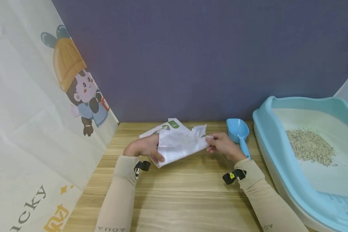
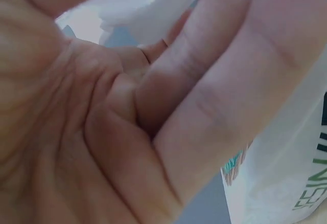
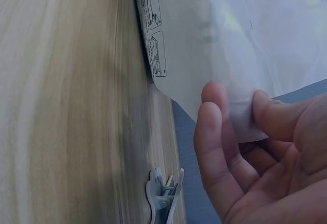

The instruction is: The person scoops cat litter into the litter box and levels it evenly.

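Observation:
A white plastic bag (image 1: 181,145) with printed pictures is raised above the wooden table, its torn top edge folded over toward me. At its left side my left hand (image 1: 143,146) grips it, the thumb in front and the fingers partly hidden behind the plastic. My right hand (image 1: 224,145) pinches the right corner of the bag between thumb and fingers, which shows closely in the right wrist view on the white plastic (image 3: 240,88). In the left wrist view, my palm and fingers fill most of the picture, with the printed bag wall (image 2: 286,168) beyond them.
A blue litter scoop (image 1: 237,129) lies just beyond my right hand. On the right stands a light-blue litter box (image 1: 266,129) holding a patch of pellets (image 1: 310,146). A grey clip (image 3: 164,196) rests on the wooden table (image 1: 174,199). A dark panel (image 1: 191,64) borders the back.

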The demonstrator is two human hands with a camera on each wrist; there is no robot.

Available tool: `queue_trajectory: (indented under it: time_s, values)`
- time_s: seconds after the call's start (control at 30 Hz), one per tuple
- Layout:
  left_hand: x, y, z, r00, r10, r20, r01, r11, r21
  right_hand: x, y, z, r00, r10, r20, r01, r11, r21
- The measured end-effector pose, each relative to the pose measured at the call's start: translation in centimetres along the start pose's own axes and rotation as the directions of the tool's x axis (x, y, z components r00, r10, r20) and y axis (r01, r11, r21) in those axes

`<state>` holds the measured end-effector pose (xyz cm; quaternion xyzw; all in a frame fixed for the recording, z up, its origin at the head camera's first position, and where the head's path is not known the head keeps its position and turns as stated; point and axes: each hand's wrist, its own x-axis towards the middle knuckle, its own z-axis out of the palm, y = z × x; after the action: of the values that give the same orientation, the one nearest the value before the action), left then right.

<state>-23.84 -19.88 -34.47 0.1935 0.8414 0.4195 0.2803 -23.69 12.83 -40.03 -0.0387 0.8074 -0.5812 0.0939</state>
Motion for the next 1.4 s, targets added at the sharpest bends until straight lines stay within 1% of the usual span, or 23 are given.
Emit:
queue_trajectory:
  time_s: [0.07, 0.13, 0.23, 0.4, 0.5, 0.57, 0.7, 0.87, 1.03, 1.1, 1.17, 1.23, 1.27, 1.3, 1.33, 1.4]
  values:
    - [0.0, 0.0, 0.1, 1.0, -0.016, 0.0, 0.016, 1.0, -0.026, 0.0, -0.1, 0.0, 1.0, 0.01, -0.004, -0.01, 1.0, -0.006]
    - [0.0, 0.0, 0.2, 1.0, -0.025, -0.003, 0.025, 0.999, -0.03, 0.1, -0.1, 0.1, 1.0, 0.02, -0.01, -0.02, 1.0, -0.012]
    - [0.2, -0.1, 0.0, 0.999, -0.022, -0.026, 0.022, 1.0, -0.002, 0.3, 0.0, 0.1, 0.999, 0.039, -0.02, -0.039, 0.999, -0.022]
    - [0.5, -0.1, -0.3, 0.999, 0.011, -0.049, -0.007, 0.998, 0.07, 0.4, 0.0, 0.2, 0.996, 0.078, -0.039, -0.079, 0.996, -0.038]
    - [0.6, 0.0, -0.3, 0.998, 0.006, -0.057, 0.001, 0.994, 0.107, 0.5, 0.0, 0.4, 0.995, 0.091, -0.044, -0.092, 0.995, -0.036]
    - [0.7, 0.0, -0.3, 0.998, 0.002, -0.06, 0.005, 0.994, 0.109, 0.4, 0.1, 0.4, 0.994, 0.096, -0.053, -0.097, 0.995, -0.029]
    - [0.8, 0.0, -0.2, 0.998, 0.012, -0.064, -0.005, 0.994, 0.111, 0.4, 0.2, 0.6, 0.993, 0.103, -0.065, -0.106, 0.994, -0.038]
    - [1.0, -0.2, -0.2, 0.995, -0.029, -0.098, 0.04, 0.992, 0.116, 0.5, 0.4, 0.6, 0.991, 0.112, -0.072, -0.115, 0.993, -0.04]
    - [1.3, -0.6, -0.2, 0.988, -0.052, -0.145, 0.077, 0.981, 0.175, 0.4, 0.5, 0.5, 0.992, 0.118, -0.05, -0.12, 0.992, -0.026]
    - [1.3, -0.6, -0.2, 0.982, -0.073, -0.174, 0.107, 0.975, 0.195, 0.3, 0.5, 0.5, 0.992, 0.118, -0.043, -0.119, 0.993, -0.024]
    - [1.3, -0.7, -0.1, 0.972, -0.099, -0.212, 0.142, 0.969, 0.201, 0.3, 0.6, 0.6, 0.992, 0.117, -0.043, -0.118, 0.993, -0.021]
    - [1.3, -0.5, 0.1, 0.957, -0.12, -0.264, 0.186, 0.953, 0.24, 0.4, 0.7, 0.6, 0.991, 0.119, -0.052, -0.121, 0.992, -0.023]
    - [1.2, -0.5, 0.2, 0.947, -0.125, -0.295, 0.209, 0.939, 0.272, 0.5, 0.7, 0.6, 0.992, 0.117, -0.057, -0.118, 0.992, -0.03]
    - [1.2, -0.3, 0.3, 0.937, -0.125, -0.325, 0.231, 0.921, 0.313, 0.5, 0.8, 0.7, 0.991, 0.116, -0.068, -0.119, 0.992, -0.034]
    - [1.2, -0.1, 0.4, 0.927, -0.127, -0.353, 0.262, 0.894, 0.364, 0.6, 0.9, 0.7, 0.99, 0.117, -0.078, -0.12, 0.992, -0.036]
    - [1.2, 0.3, 0.9, 0.901, -0.11, -0.42, 0.319, 0.823, 0.47, 0.7, 1.1, 0.8, 0.988, 0.118, -0.101, -0.123, 0.992, -0.041]
